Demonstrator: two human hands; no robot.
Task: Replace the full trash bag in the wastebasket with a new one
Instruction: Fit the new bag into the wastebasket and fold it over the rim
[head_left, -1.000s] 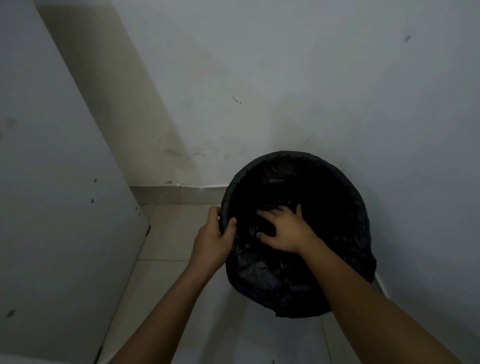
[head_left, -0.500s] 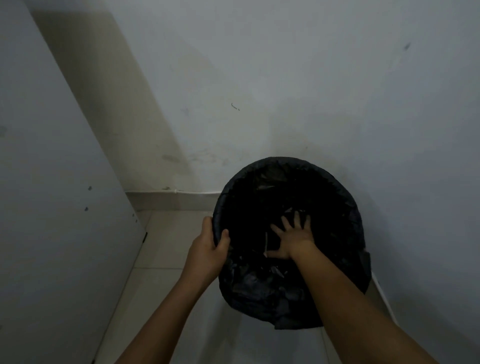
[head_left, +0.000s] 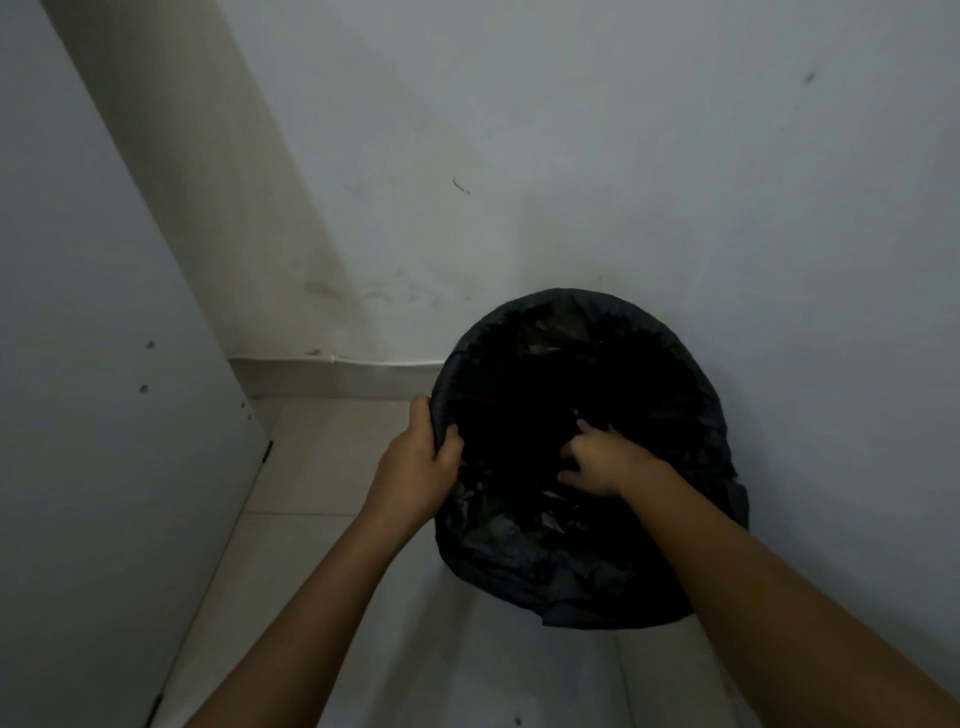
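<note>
A round wastebasket stands on the floor against the wall, lined with a black trash bag whose edge is folded over the rim and hangs crumpled down the near side. My left hand grips the left rim, thumb inside and fingers outside over the plastic. My right hand reaches inside the basket near its front wall. Its fingers bend down into the dark plastic and their tips are hidden. The inside of the basket is too dark to make out.
The basket sits in a corner, with a pale wall behind and to its right. A white panel or door stands close on the left. Light floor tiles lie between them, with a skirting strip at the back.
My right hand's fingers, spread flat against the bag before, now bend downward into it. My left hand has kept its grip on the rim. The view has shifted slightly.
</note>
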